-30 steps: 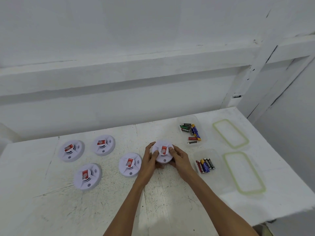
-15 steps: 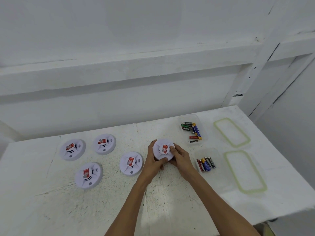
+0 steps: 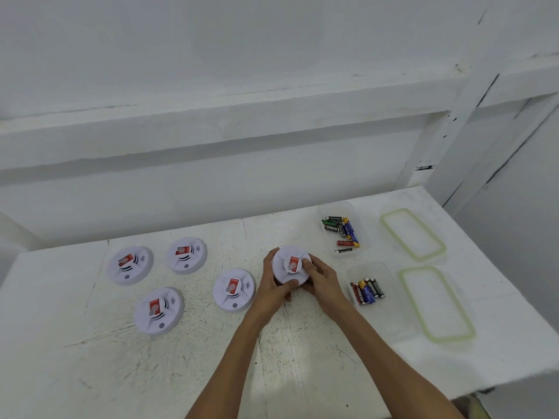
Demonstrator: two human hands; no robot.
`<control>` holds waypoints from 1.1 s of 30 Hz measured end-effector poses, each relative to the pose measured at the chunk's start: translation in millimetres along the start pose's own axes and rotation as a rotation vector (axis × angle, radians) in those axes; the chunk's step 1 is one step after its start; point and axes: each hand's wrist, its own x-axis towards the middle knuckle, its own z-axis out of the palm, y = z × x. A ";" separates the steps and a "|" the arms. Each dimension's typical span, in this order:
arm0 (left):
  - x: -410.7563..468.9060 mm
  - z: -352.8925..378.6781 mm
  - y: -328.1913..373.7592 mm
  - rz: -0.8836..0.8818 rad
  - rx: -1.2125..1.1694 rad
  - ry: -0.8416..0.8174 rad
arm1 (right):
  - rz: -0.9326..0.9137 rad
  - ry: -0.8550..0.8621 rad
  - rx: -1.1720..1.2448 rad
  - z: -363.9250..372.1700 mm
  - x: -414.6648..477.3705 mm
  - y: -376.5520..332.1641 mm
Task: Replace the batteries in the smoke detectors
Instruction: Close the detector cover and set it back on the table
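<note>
A round white smoke detector [image 3: 289,261] with a red label is held between both hands, lifted and tilted toward me over the white table [image 3: 90,373]. My left hand [image 3: 273,287] grips its left edge, thumb under the near rim. My right hand [image 3: 322,278] grips its right side, one fingertip on the label. Several more white detectors lie flat to the left, the nearest [image 3: 233,290] beside my left hand. Two clear tubs hold batteries: a far one [image 3: 341,229] and a near one [image 3: 367,290].
Two clear lids with green rims lie at the table's right: a far lid [image 3: 413,234] and a near lid [image 3: 435,303]. A white wall with a ledge rises behind the table. The table's right and front edges drop off near the lids.
The detector has come up off the table and tilted toward me. My left thumb has moved under its near rim. The other detectors and tubs are where they were.
</note>
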 end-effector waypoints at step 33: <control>4.4 -0.6 -6.3 0.045 0.119 -0.001 | 0.002 0.009 0.010 -0.1 1.5 1.1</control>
